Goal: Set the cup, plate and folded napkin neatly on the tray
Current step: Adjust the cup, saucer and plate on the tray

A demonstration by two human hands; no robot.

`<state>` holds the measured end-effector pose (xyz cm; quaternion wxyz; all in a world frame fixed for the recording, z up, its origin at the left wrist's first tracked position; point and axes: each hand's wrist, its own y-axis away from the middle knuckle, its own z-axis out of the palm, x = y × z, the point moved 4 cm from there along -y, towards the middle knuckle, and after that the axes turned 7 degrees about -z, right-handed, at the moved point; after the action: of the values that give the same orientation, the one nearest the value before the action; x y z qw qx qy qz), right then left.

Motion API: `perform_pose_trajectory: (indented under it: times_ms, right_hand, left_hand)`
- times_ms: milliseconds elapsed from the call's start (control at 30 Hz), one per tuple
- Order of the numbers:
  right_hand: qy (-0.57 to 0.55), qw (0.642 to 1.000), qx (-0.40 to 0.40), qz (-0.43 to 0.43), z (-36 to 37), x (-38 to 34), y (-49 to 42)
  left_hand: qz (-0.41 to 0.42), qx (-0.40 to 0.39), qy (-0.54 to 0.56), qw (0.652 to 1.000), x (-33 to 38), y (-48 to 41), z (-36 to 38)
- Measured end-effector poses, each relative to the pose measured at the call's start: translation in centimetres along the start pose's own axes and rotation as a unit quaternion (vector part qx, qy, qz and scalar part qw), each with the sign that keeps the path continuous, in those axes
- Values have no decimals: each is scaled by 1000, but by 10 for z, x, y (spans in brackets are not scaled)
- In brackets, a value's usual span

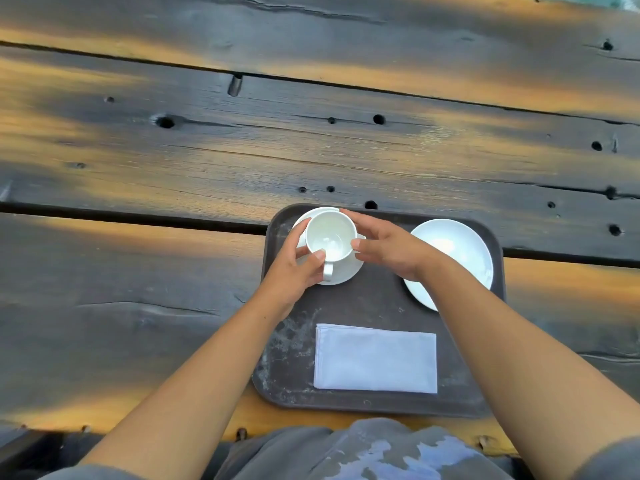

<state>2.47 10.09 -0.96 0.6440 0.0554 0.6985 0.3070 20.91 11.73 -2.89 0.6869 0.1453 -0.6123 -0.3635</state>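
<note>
Clearly the cup [330, 241] sits upright on a small saucer [341, 271] in the tray's [381, 296] far left corner, its handle turned toward the person, probably so it can be squared up neatly. Each hand bears on it from one side: the left hand [294, 268] has its grip on the cup's near-left side by the handle, and the right hand [388, 245] touches the rim with spread fingertips, steadying more than clasping. A larger plate [453, 244] lies at the far right, partly under the right forearm. Nearer the person, the folded napkin [375, 358] lies flat. Beneath everything runs the dark plank worktop [173, 150].
</note>
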Motion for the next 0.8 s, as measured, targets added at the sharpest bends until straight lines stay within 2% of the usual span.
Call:
perform_pose_trajectory:
  times_ms: [300, 800]
  right_hand:
    - [-49, 998, 4, -26, 1, 17, 0]
    - [-64, 998, 6, -3, 0, 16, -4]
  left_hand:
    - [42, 34, -35, 998, -2, 6, 4]
    - [17, 29, -10, 999, -4, 5, 4]
